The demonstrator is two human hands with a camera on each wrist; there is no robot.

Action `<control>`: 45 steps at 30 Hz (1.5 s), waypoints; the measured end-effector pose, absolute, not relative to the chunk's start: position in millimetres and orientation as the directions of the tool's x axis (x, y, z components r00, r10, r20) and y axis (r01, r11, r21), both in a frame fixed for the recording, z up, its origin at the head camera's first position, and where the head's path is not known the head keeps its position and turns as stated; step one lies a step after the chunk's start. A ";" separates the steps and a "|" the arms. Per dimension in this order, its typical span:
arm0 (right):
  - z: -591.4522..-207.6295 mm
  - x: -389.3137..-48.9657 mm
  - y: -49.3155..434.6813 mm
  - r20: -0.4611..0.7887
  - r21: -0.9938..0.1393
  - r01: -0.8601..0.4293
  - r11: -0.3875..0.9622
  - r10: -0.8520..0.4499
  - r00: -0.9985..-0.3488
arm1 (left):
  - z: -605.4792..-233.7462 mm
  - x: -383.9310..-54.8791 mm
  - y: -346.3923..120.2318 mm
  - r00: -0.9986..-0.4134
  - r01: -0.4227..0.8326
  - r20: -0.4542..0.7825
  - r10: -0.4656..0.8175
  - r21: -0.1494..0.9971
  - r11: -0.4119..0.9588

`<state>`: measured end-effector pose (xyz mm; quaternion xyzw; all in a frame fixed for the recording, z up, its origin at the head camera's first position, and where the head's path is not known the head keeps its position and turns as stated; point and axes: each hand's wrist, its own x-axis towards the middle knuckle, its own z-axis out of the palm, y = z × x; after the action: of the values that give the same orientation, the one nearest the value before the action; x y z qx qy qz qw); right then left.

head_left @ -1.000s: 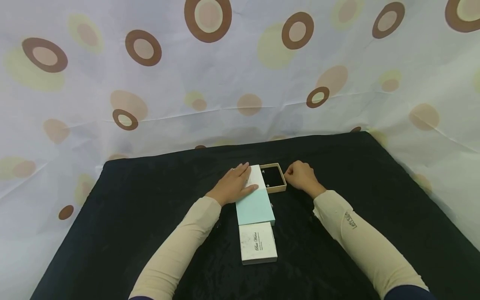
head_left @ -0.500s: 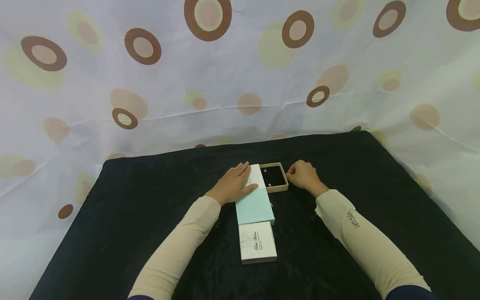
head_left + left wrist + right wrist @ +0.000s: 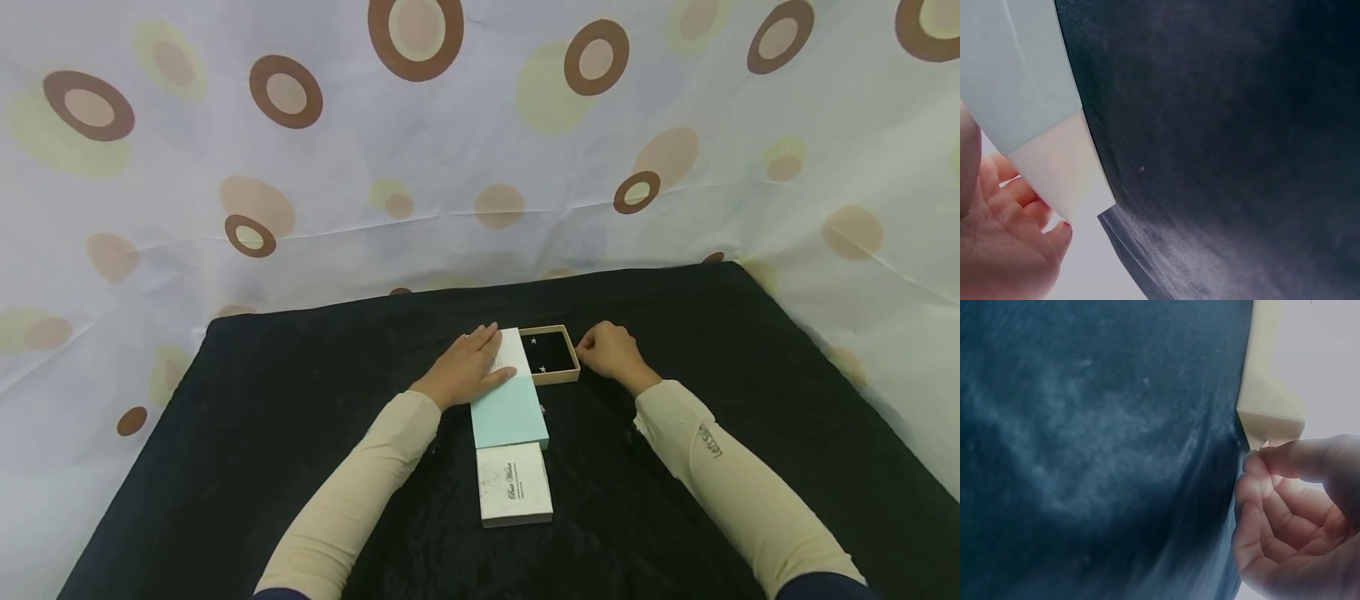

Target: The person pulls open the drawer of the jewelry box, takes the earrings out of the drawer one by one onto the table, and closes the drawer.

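My left hand (image 3: 468,367) lies with straight fingers on a white drawer box (image 3: 512,346), the thumb across toward a light blue box (image 3: 510,417). From the white box's right side a tan drawer tray (image 3: 557,377) with a black insert (image 3: 551,354) sticks out. Two small star-shaped pieces, one of them a nearer star (image 3: 543,369), sit on the insert. My right hand (image 3: 611,354) is at the tray's right end. In the right wrist view its thumb and forefinger pinch a small pull tab (image 3: 1264,445) at the tray's end wall (image 3: 1269,425).
A white box with dark lettering (image 3: 515,487) lies in front of the light blue one, in line with it. All stand on a black cloth (image 3: 337,375). A white curtain with brown circles (image 3: 450,167) hangs behind the table.
My right hand has moved a little to the right, and the tan tray has slid further out with it, showing more of the black insert. The left hand has stayed in place.
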<state>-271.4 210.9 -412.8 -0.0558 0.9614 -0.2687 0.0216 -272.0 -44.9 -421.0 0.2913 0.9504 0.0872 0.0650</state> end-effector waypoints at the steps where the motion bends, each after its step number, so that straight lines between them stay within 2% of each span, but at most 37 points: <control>1: -413.1 -271.5 211.1 -0.012 -0.518 -0.095 0.850 -0.118 -0.993 | -420.9 -272.0 -44.9 -0.821 0.543 -0.072 0.566 0.205 0.814; 18: -414.1 -269.4 210.4 -0.024 -0.519 -0.078 0.851 -0.105 -0.994 | -421.8 -269.9 -46.8 -0.818 0.549 -0.061 0.572 0.215 0.808; 25: -406.2 -261.9 216.3 -0.037 -0.476 -0.060 0.877 -0.088 -0.995 | -423.1 -269.6 -47.5 -0.814 0.554 -0.060 0.577 0.216 0.804; 36: -378.6 -247.3 208.6 0.140 -0.509 -0.208 0.836 -0.158 -0.978 | -418.9 -269.5 -47.0 -0.816 0.553 -0.060 0.576 0.212 0.806; 41: -376.3 -246.2 193.9 0.133 -0.520 -0.239 0.820 -0.198 -0.971 | -419.0 -269.8 -45.8 -0.821 0.545 -0.066 0.567 0.208 0.812; 45: -379.1 -249.7 186.4 0.079 -0.503 -0.251 0.827 -0.245 -0.966 | -418.4 -269.4 -44.0 -0.821 0.539 -0.077 0.566 0.221 0.813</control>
<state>-249.7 186.4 -379.1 -0.1298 0.9558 -0.2637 -0.0056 -269.4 -44.0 -418.4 0.2910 0.9494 0.0952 0.0698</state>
